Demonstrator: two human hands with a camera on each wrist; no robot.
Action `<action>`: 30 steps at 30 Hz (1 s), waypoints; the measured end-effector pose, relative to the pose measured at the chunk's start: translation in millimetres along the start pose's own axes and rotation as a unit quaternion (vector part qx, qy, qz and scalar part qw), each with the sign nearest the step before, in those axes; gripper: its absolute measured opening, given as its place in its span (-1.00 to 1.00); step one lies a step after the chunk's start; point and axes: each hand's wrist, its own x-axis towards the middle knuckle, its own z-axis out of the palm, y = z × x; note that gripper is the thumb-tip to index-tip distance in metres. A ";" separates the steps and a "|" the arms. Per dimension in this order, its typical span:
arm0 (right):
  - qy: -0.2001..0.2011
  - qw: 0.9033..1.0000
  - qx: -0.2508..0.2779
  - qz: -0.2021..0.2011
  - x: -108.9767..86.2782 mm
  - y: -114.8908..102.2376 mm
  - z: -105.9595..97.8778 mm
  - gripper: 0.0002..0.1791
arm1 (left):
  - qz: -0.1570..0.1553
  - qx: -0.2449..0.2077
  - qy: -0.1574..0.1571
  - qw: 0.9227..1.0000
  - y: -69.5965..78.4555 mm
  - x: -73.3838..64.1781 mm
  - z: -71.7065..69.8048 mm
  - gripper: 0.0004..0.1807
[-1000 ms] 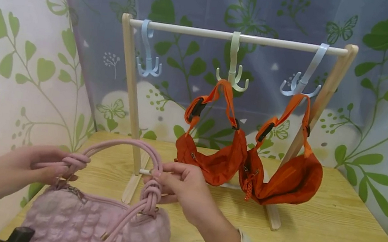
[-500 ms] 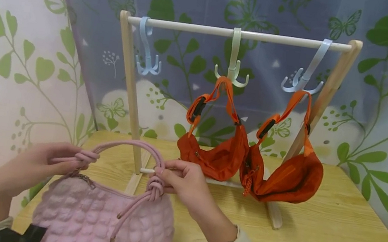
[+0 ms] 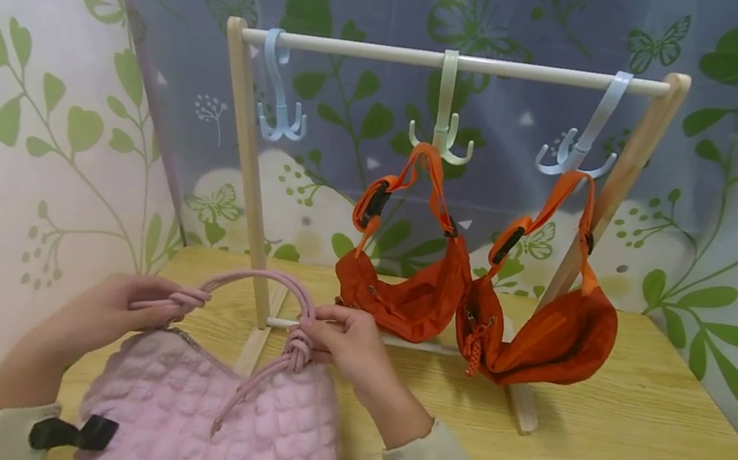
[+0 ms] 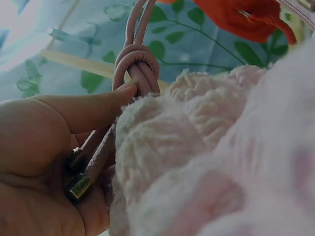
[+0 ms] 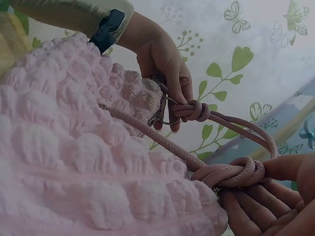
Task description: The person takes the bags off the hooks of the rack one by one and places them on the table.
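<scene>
A pink puffy handbag (image 3: pixel 218 422) hangs between both hands in front of the rack. Its cord handle (image 3: pixel 262 274) arches up, with a knot at each end. My left hand (image 3: pixel 113 311) pinches the left end of the handle at its knot (image 4: pixel 135 66); metal-tipped cord ends lie against the palm in the left wrist view. On the other side my right hand (image 3: pixel 351 347) pinches the handle just above the right knot (image 5: pixel 231 172), thumb on the near side. A loose cord end (image 3: pixel 232 400) dangles over the bag's front.
Behind the bag stands a wooden rack with a white bar (image 3: pixel 367 51). From it hang a blue hook (image 3: pixel 280 117), a green hook (image 3: pixel 445 106) and a pale blue hook (image 3: pixel 587 131). Two orange bags (image 3: pixel 409 299) hang from the middle and right hooks, above the wooden table (image 3: pixel 630 444).
The pink handbag has shifted slightly right and turned its front more toward the camera. My left hand has moved right with the handle; the right hand keeps its grip.
</scene>
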 end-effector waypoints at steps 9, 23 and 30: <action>0.046 0.998 -0.037 0.039 14.8 33.2 3.0 -0.75 | -0.101 -0.041 -0.005 0.994 -31.4 10.5 13.1 -0.56; 0.069 0.991 -0.110 -0.002 17.2 52.5 9.0 -0.58 | -0.130 0.206 0.048 0.969 -48.9 22.5 30.2 -0.54; 0.108 0.972 -0.202 -0.049 17.2 64.9 17.8 -0.55 | -0.143 0.286 0.070 0.945 -40.7 30.2 47.2 -0.77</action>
